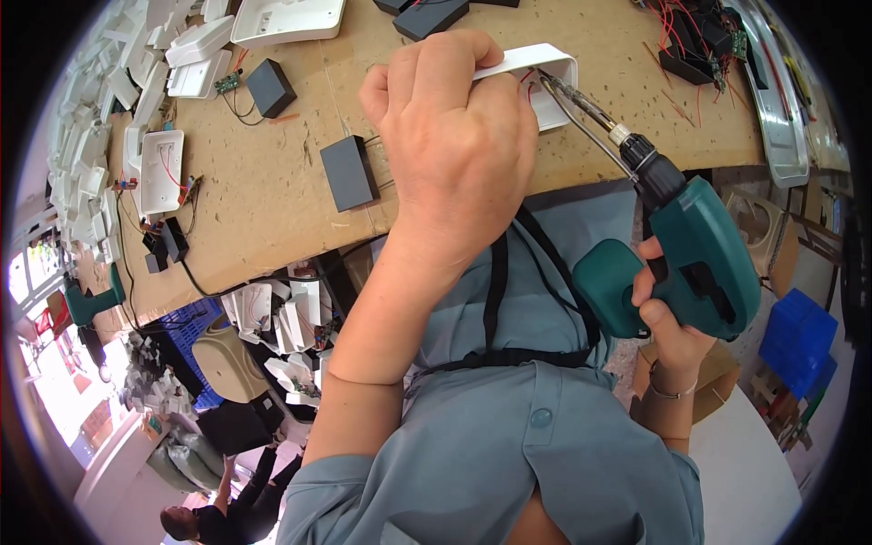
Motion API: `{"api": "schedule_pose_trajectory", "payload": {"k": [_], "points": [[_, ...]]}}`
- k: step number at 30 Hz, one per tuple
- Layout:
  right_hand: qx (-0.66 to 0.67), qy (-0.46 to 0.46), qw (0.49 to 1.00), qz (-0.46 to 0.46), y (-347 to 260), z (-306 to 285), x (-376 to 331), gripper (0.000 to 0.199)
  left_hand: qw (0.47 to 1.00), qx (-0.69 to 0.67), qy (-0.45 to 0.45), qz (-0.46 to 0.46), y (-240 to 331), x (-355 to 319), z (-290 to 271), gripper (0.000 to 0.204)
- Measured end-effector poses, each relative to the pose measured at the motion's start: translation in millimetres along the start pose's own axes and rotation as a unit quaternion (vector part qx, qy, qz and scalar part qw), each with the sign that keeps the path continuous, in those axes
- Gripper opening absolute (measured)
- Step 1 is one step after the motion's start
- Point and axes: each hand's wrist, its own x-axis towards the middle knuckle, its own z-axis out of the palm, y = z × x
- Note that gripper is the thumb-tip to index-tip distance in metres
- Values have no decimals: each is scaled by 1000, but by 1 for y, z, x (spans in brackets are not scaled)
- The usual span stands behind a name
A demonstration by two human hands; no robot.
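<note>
Nearest, the right hand (pixel 668 318) has its grip closed around a teal cordless plastic screwdriver (pixel 699 263), whose long bit slants up-left into the white rectangular plastic housing (pixel 545 77). Further off, the left hand (pixel 454 136) clamps that housing on the brown tabletop (pixel 272 191).

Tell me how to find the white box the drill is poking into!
Start at the big brown worktable and look to its near edge, where the left hand is clamped over something. That is the white plastic housing, open and hollow, with the tip of the green drill inside it. The other white housings lie untouched at the table's far-left side.
</note>
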Motion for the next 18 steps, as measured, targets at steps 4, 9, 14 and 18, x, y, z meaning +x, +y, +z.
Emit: {"api": "schedule_pose_trajectory", "payload": {"k": [4, 9, 14, 18], "points": [[-12, -1, 1000, 1, -2, 0, 4, 52, 1000, -7, 3, 1, 0, 1, 0, 5], [-20, -4, 1000, 15, -3, -1, 6, 50, 1000, -21, 5, 2, 0, 1, 0, 5], [-16, -12, 1000, 14, -2, -2, 7, 47, 1000, -27, 2, 3, 0, 1, 0, 5], [-17, 0, 999, 40, -3, -2, 6, 43, 1000, -29, -2, 2, -1, 1, 1, 5]]}}
